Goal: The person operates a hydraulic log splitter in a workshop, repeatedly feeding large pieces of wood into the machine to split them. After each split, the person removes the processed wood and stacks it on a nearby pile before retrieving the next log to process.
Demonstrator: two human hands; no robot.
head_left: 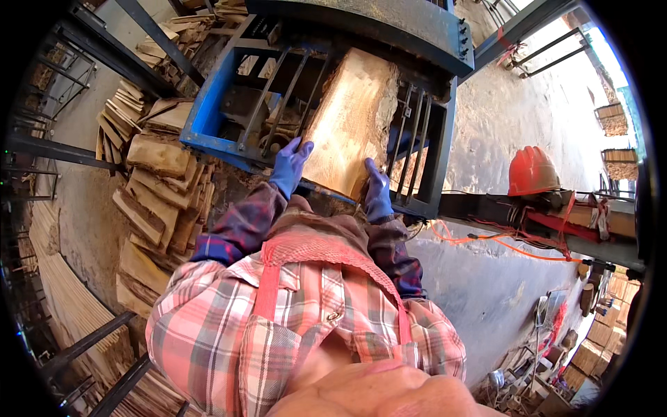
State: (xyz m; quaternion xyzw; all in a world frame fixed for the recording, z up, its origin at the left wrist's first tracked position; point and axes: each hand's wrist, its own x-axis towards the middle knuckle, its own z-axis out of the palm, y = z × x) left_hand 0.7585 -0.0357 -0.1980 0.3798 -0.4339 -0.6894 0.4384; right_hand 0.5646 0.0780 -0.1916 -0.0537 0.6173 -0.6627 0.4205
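Observation:
A thick, pale wooden slab with rough bark edges lies on the blue metal frame of a machine, its far end under the dark blue housing. My left hand, in a blue glove, presses against the slab's near left corner. Gloved the same way, my right hand grips the near right corner. Both hands hold the slab's near end just in front of my chest, above my plaid shirt and red apron.
Stacks of rough offcut boards lie on the ground to the left of the machine. An orange hard hat rests on a dark beam at right, with orange cable trailing over the concrete floor. Black steel rails run lower left.

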